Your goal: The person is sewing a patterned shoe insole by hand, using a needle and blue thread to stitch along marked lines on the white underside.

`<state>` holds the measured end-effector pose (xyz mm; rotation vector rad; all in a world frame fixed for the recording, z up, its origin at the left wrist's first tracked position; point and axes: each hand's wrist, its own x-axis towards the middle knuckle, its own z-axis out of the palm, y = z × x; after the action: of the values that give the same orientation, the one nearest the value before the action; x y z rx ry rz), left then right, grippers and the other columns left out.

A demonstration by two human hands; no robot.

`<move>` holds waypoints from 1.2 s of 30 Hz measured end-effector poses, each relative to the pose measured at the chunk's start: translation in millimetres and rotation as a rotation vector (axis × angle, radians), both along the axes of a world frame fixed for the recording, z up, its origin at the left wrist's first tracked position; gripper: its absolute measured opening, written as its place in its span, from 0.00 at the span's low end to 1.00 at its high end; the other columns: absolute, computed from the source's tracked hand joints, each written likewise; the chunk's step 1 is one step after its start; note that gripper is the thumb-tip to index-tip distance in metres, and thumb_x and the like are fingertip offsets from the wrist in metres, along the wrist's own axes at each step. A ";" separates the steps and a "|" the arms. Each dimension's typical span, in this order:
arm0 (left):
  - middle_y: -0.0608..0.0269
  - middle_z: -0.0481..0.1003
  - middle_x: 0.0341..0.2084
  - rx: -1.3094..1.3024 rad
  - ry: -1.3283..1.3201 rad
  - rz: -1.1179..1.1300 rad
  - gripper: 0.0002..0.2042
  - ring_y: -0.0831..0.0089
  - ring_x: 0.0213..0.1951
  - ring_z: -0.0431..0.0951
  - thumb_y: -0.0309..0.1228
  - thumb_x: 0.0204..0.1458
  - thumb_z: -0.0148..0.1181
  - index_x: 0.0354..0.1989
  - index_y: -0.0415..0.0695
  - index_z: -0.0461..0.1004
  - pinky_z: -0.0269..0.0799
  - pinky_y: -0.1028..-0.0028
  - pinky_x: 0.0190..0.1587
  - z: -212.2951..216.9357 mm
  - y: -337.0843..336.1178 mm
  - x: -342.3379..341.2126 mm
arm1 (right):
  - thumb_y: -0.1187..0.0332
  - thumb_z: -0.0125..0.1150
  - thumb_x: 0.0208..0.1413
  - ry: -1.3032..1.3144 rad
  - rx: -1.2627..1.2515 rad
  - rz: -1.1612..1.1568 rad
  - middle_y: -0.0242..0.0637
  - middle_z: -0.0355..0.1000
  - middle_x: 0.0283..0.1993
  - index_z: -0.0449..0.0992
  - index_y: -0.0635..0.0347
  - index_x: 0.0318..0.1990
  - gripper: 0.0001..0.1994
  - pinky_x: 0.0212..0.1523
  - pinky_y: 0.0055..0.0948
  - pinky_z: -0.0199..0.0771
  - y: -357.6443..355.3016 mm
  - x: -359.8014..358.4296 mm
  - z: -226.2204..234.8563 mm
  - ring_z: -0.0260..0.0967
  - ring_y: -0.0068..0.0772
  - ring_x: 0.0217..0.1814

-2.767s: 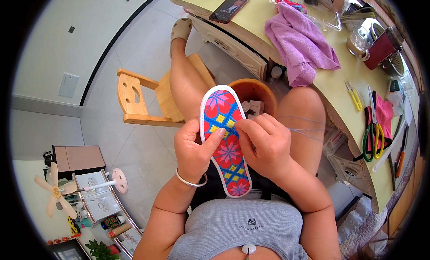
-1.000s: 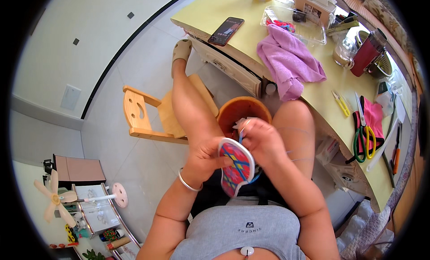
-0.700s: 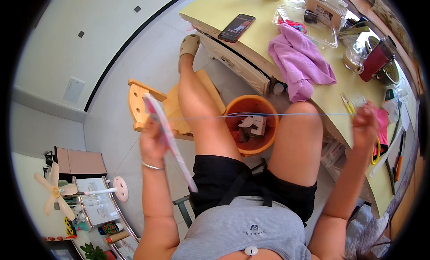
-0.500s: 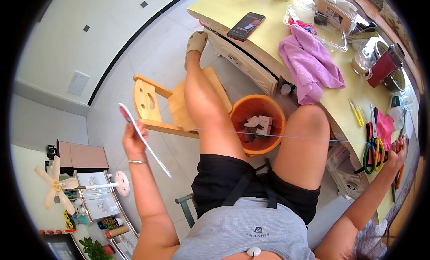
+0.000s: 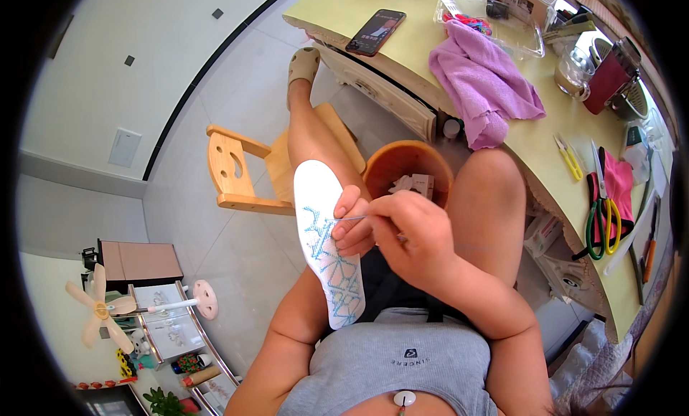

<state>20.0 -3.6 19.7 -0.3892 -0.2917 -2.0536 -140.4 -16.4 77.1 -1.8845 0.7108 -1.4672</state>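
A white insole (image 5: 313, 183), stitched with a blue criss-cross pattern over its middle and lower part, stands upright above my thigh. My left hand (image 5: 352, 229) grips it by its right edge, fingers curled. Close on the right, my right hand (image 5: 416, 233) pinches a thin straight blue-grey strand, which looks like thread (image 5: 349, 219), stretching to the insole's face. Whether a needle is between those fingertips is too small to tell.
An orange bucket (image 5: 441, 165) with scraps stands between my knees, beside a wooden chair (image 5: 247, 145). On the yellow table (image 5: 531, 154) lie a phone (image 5: 376, 32), a purple towel (image 5: 477, 86), scissors (image 5: 601, 222), yellow snips (image 5: 569, 158) and a dark red flask (image 5: 610, 75).
My right hand has come from far right, over the table, in to the insole. My left hand has moved inward and turned the insole so its stitched face shows. The long taut thread span has shortened.
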 end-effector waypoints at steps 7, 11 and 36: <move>0.65 0.70 0.18 0.086 0.078 -0.028 0.04 0.80 0.18 0.69 0.24 0.58 0.49 0.30 0.42 0.66 0.69 0.82 0.21 -13.9 9.6 -5.5 | 0.78 0.59 0.49 0.001 -0.082 -0.002 0.33 0.71 0.24 0.72 0.61 0.32 0.04 0.25 0.28 0.71 5.7 18.6 -1.4 0.69 0.33 0.24; 0.67 0.68 0.16 0.113 0.043 -0.007 0.06 0.83 0.17 0.68 0.24 0.57 0.51 0.28 0.43 0.65 0.67 0.84 0.19 -7.4 11.0 -7.8 | 0.78 0.60 0.48 0.016 -0.096 -0.016 0.32 0.69 0.23 0.71 0.61 0.31 0.04 0.24 0.29 0.69 4.7 19.5 -2.2 0.68 0.33 0.23; 0.60 0.68 0.21 0.097 -0.059 -0.011 0.08 0.76 0.16 0.61 0.32 0.59 0.51 0.34 0.42 0.62 0.60 0.76 0.17 -20.6 10.7 5.4 | 0.79 0.59 0.48 0.040 -0.058 -0.020 0.38 0.69 0.26 0.71 0.62 0.33 0.05 0.27 0.30 0.71 2.3 14.4 -9.7 0.69 0.37 0.25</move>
<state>25.4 7.1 -0.9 -0.2723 -0.2251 -2.0834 -126.0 -14.1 67.4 -1.9604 0.7149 -1.4807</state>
